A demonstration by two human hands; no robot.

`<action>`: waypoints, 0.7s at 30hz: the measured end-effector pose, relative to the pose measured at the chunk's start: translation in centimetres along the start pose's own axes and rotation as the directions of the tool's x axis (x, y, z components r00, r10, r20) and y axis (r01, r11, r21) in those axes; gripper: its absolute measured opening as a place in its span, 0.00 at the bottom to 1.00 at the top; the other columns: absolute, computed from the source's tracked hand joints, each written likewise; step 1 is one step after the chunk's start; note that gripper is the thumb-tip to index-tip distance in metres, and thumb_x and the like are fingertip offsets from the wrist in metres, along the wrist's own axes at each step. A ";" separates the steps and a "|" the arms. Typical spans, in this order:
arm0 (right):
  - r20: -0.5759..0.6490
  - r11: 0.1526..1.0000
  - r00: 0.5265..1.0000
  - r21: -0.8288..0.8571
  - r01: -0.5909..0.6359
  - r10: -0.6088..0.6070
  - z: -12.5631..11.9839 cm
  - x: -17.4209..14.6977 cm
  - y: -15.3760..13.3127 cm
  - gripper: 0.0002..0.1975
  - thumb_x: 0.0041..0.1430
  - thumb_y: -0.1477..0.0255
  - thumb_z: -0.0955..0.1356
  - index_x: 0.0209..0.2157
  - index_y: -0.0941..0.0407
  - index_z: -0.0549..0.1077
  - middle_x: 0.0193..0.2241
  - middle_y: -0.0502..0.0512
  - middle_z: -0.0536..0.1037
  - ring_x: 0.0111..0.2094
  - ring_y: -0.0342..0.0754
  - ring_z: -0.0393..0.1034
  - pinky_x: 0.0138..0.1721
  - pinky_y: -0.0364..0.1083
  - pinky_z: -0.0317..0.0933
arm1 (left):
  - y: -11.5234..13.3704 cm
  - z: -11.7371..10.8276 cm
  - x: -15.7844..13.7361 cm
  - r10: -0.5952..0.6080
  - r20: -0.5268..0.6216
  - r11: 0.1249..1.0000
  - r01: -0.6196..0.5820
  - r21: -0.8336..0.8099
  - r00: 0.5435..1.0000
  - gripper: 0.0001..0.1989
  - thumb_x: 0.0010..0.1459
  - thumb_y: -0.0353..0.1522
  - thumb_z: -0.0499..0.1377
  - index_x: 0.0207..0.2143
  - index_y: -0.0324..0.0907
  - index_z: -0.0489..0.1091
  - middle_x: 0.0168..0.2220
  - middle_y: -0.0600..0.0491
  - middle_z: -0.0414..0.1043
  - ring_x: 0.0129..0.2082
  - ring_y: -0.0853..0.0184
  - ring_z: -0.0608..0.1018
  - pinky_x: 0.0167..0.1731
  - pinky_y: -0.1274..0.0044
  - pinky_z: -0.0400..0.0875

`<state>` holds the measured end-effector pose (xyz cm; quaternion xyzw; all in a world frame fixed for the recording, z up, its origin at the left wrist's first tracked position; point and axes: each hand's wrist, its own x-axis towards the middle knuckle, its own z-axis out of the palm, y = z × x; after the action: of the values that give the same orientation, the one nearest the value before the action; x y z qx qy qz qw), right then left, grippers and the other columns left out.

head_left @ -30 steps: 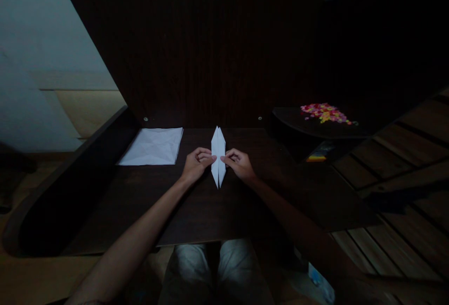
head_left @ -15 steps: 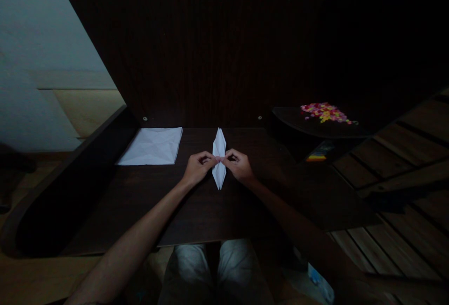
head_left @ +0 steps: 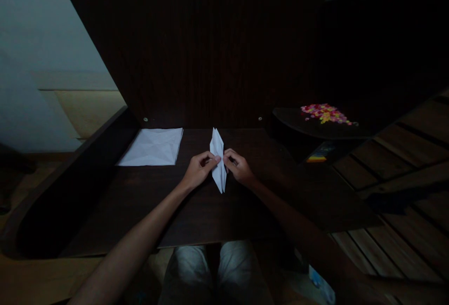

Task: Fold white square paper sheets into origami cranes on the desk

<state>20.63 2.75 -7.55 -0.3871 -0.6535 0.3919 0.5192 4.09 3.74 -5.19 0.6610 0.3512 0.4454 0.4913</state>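
Observation:
A narrow piece of folded white paper (head_left: 218, 148), pointed at both ends, is held between my hands over the dark wooden desk (head_left: 147, 211). My left hand (head_left: 199, 169) pinches its left side near the middle, thumb on top. From the other side, my right hand (head_left: 239, 167) grips the right edge with thumb and fingers closed. The paper's long axis leans slightly, its far tips a little to the left. Some fingertips are hidden behind the paper.
Left of my hands lies a stack of creased white sheets (head_left: 152, 147). Small colourful pieces (head_left: 328, 113) are heaped on a rounded side shelf (head_left: 298, 125) at the right. A raised side panel (head_left: 70, 188) bounds the desk on the left, and a tall back panel (head_left: 203, 52) stands behind.
The folded paper has turned slightly, its far tips shifting left and its near tips right. Its folds look tilted now. Both hands stay nearly in place, still pinching it.

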 end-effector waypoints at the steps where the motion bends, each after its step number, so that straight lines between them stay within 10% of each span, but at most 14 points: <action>1: -0.002 1.000 1.000 0.001 -0.002 0.002 0.0 0.0 -0.1 0.19 0.56 0.53 0.64 0.25 0.55 0.66 0.29 0.51 0.63 0.27 0.43 0.59 0.25 0.42 0.58 | 0.0 0.0 0.0 -0.008 0.011 1.000 0.008 -0.008 1.000 0.15 0.51 0.42 0.61 0.23 0.39 0.68 0.21 0.58 0.62 0.22 0.72 0.64 0.25 0.80 0.58; 21: 0.029 0.942 0.982 0.278 -0.186 0.186 0.2 0.1 0.4 0.19 0.40 0.57 0.74 0.28 0.55 0.68 0.27 0.48 0.68 0.28 0.42 0.63 0.27 0.41 0.58 | 0.2 0.1 -0.6 -0.001 0.159 0.997 0.014 -0.082 0.987 0.13 0.51 0.39 0.62 0.27 0.37 0.69 0.26 0.54 0.69 0.28 0.69 0.71 0.30 0.79 0.65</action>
<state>20.48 2.99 -7.86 -0.3694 -0.5529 0.5279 0.5284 3.98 3.14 -5.16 0.6722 0.2945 0.4034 0.5465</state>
